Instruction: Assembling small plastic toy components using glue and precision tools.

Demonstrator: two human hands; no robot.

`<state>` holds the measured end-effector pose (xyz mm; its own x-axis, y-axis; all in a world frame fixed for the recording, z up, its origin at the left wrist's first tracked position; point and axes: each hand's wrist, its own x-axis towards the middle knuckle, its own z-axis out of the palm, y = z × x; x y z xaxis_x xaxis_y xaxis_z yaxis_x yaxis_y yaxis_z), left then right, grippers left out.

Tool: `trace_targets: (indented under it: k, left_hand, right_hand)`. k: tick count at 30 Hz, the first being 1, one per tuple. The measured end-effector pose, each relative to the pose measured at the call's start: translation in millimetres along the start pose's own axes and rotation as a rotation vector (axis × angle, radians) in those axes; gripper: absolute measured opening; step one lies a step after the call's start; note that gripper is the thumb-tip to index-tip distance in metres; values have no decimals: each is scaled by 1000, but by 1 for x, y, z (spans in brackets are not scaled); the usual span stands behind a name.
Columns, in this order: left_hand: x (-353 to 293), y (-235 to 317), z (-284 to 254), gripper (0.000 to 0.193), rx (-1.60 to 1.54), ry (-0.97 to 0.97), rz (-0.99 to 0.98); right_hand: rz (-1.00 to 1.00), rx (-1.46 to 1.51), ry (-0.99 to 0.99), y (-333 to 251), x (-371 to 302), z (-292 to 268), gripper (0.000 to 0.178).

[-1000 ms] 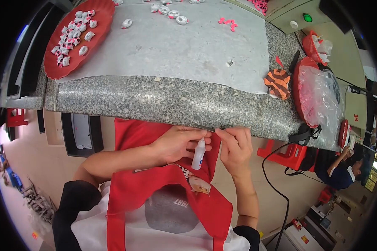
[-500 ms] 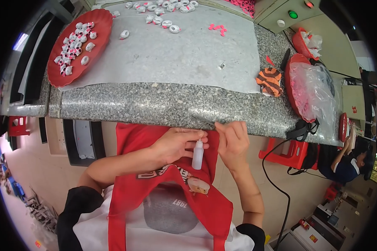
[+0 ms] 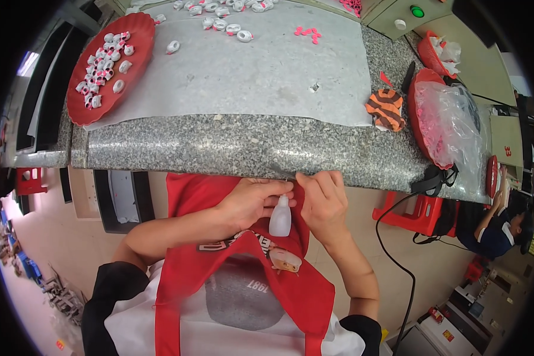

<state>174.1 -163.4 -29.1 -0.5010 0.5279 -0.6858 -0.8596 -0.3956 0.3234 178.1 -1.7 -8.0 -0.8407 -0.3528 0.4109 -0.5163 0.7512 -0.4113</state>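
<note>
Both my forearms angle up toward twelve o'clock, meeting just under the granite counter's [image 3: 231, 145] edge. My left hand [image 3: 252, 202] pinches the small white bottle [image 3: 280, 217] by its tip. My right hand [image 3: 323, 202], at three o'clock of the bottle, curls half-closed, fingertips touching near the bottle's top.

Both hands meet just below the edge of the granite counter [image 3: 231, 145]: the left hand [image 3: 252, 202] grips a small white bottle [image 3: 280, 217] (nozzle up), and the right hand [image 3: 323, 202] pinches at its tip. A red apron [image 3: 243, 279] hangs beneath. On the counter sit a red plate [image 3: 80, 110] of white pieces and a striped cloth [image 3: 385, 110].
</note>
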Motion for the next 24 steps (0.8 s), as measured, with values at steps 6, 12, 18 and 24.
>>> trace_targets:
  k: [6, 12, 18, 24]
  left_hand:
    - [-1, 2, 1, 13, -5, 8, 12]
    - [1, 1, -1, 13, 15, 31, -28]
    - [1, 0, -2, 12, -2, 26, -39]
    - [3, -1, 2, 12, 45, 85, -8]
  right_hand:
    - [-48, 89, -11, 2, 2, -3, 31]
    - [-21, -1, 56, 8, 8, 1, 29]
    - [-14, -9, 41, 7, 9, 2, 29]
    - [-19, 78, 11, 6, 7, -2, 27]
